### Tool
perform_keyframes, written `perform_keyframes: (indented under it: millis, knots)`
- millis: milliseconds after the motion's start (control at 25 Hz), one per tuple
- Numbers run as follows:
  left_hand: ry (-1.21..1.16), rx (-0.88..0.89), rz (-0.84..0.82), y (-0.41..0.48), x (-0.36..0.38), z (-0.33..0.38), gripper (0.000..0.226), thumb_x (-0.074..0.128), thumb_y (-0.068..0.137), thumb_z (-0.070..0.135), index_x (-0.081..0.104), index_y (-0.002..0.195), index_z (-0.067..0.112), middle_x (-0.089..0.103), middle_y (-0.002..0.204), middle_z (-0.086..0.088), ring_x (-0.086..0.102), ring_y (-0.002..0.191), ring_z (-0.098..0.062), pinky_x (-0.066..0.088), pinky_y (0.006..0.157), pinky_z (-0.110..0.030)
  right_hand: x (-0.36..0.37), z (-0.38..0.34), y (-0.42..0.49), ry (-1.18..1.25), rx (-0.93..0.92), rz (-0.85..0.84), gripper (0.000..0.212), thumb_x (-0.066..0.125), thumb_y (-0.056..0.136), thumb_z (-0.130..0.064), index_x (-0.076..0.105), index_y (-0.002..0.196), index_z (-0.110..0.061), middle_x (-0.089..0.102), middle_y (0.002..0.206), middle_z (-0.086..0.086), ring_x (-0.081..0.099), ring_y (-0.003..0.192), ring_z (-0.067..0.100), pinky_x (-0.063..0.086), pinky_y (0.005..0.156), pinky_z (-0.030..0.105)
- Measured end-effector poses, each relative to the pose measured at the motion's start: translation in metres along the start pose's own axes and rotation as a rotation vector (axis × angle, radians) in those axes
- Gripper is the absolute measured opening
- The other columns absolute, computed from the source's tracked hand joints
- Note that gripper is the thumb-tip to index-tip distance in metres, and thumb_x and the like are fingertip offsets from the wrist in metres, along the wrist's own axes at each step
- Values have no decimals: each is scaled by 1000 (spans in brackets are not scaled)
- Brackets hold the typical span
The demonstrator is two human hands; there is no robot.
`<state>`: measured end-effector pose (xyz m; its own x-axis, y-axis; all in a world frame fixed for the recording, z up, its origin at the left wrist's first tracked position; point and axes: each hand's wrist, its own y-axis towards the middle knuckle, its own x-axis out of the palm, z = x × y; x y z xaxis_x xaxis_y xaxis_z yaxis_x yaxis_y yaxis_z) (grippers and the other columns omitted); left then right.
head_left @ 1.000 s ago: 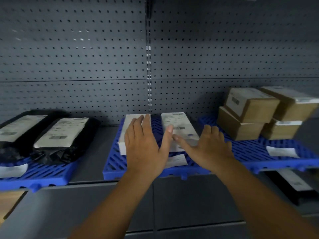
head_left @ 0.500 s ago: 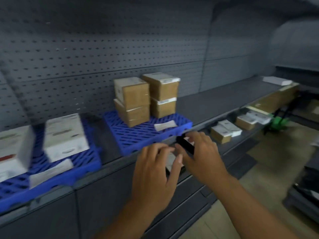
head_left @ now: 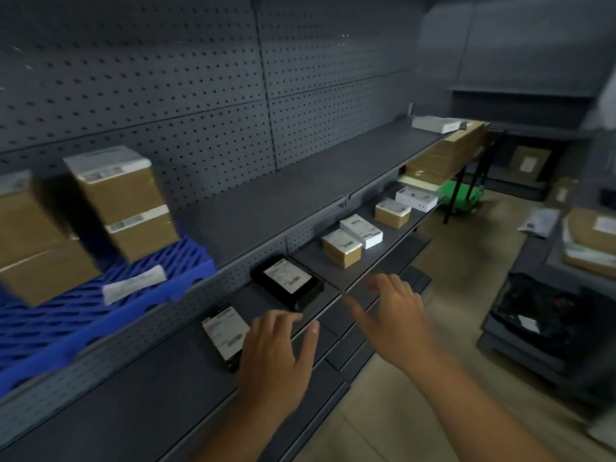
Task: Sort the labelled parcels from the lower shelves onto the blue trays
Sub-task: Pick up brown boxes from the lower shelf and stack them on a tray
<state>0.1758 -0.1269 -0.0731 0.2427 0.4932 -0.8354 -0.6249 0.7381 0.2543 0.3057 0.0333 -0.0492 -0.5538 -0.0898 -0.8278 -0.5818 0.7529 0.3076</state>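
Both hands are hovering empty, fingers spread, left hand (head_left: 278, 353) over the low-centre black parcel (head_left: 224, 334), right hand (head_left: 393, 315) beside it, likely readying a lift toward the left-edge blue tray (head_left: 100, 311).

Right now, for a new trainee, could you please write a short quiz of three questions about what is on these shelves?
1. True or false: the left hand is holding a parcel.
2. Multiple choice: what stands on the blue tray? A) black parcels B) stacked brown boxes C) nothing
3. Fill in: the black parcel on the lower shelf has a ____ label on top.

Key
1. False. The left hand is open beside the labelled parcel, and the right hand is open too.
2. B.
3. White.
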Motion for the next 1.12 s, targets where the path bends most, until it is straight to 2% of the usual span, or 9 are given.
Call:
perform_keyframes:
  millis: [120, 360, 520, 600, 800, 1000, 1120]
  knots:
    - [-9, 2, -33, 48, 26, 3, 68, 17, 91, 77, 56, 128, 35, 49, 129, 18, 39, 118, -4, 36, 93, -22, 8, 27, 39, -4, 47, -7, 48, 61, 93, -57, 60, 125, -21, 59, 120, -3, 54, 114, 20, 43, 97, 38]
    - [-55, 10, -71, 166, 90, 15, 66, 23, 93, 74, 55, 132, 33, 51, 132, 13, 40, 123, -8, 39, 99, -28, 8, 90, 129, -94, 103, -35, 48, 64, 92, -52, 60, 127, -19, 59, 123, 1, 54, 117, 25, 43, 97, 40]
    - [-54, 23, -128, 223, 130, 35, 68, 24, 92, 74, 54, 135, 32, 51, 134, 12, 42, 125, -8, 35, 96, -23, 9, 138, 181, -107, 166, -37, 50, 63, 93, -53, 60, 129, -18, 60, 124, 1, 55, 117, 23, 44, 99, 42]
    - [-32, -4, -141, 250, 149, 41, 63, 26, 93, 74, 53, 134, 34, 50, 134, 13, 42, 126, -8, 38, 99, -26, 17, 165, 212, -86, 165, -53, 49, 61, 94, -52, 59, 129, -18, 60, 124, 0, 54, 117, 22, 43, 100, 40]
    - [72, -186, -103, 323, 216, 52, 61, 34, 92, 75, 53, 131, 34, 52, 134, 8, 45, 125, -15, 41, 99, -32, 50, 249, 317, -30, 113, -159, 50, 60, 94, -53, 56, 134, -22, 57, 131, 0, 54, 121, 20, 44, 104, 43]
    - [198, -493, -104, 387, 288, 89, 84, 27, 84, 85, 44, 144, 29, 50, 141, 0, 46, 127, -24, 42, 106, -39, 76, 356, 433, -31, 1, -317, 50, 66, 91, -51, 60, 129, -19, 61, 126, 8, 62, 110, 29, 52, 91, 42]
    - [178, -632, -60, 406, 319, 108, 95, 34, 77, 88, 36, 150, 27, 44, 147, 0, 43, 131, -23, 41, 107, -38, 86, 397, 488, -57, -22, -349, 54, 73, 85, -50, 62, 125, -16, 62, 123, 12, 63, 106, 35, 53, 87, 46]
